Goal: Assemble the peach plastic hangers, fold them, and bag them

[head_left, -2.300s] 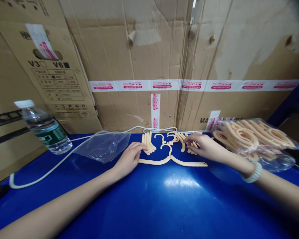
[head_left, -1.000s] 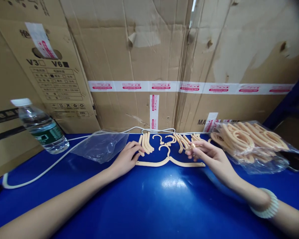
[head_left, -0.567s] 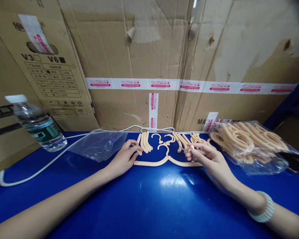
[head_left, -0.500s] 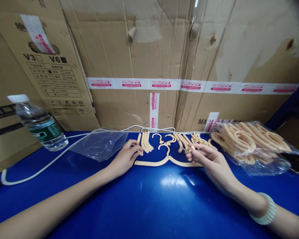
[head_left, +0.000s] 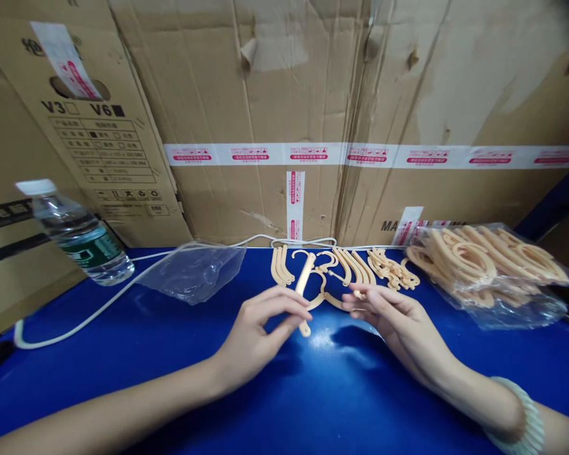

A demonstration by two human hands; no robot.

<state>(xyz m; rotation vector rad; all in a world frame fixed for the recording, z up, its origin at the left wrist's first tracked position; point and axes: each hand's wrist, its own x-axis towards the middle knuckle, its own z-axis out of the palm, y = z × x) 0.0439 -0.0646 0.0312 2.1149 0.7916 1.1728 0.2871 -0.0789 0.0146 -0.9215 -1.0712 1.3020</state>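
Note:
My left hand [head_left: 258, 328] is closed, pinching a peach plastic hanger arm [head_left: 305, 281] that is lifted off the blue table [head_left: 313, 398] and tilted upright. My right hand [head_left: 384, 313] is closed in a pinch on a small peach clip [head_left: 359, 294]. Between and behind the hands lies a peach hanger [head_left: 330, 299] with its hook, partly hidden by my fingers. Behind it are sorted rows: curved arms [head_left: 281, 265], loose hooks [head_left: 326, 259], more arms [head_left: 356, 266] and a pile of small clips [head_left: 392, 270].
A clear bag full of peach parts [head_left: 488, 265] lies at the right. An empty plastic bag [head_left: 194, 272], a water bottle [head_left: 83, 240] and a white cable [head_left: 99, 306] sit at the left. Cardboard boxes [head_left: 265, 95] wall off the back.
My left hand has picked a hanger arm out of the left row and lifted it toward the middle. My right hand has drawn back a little, still pinching a small clip.

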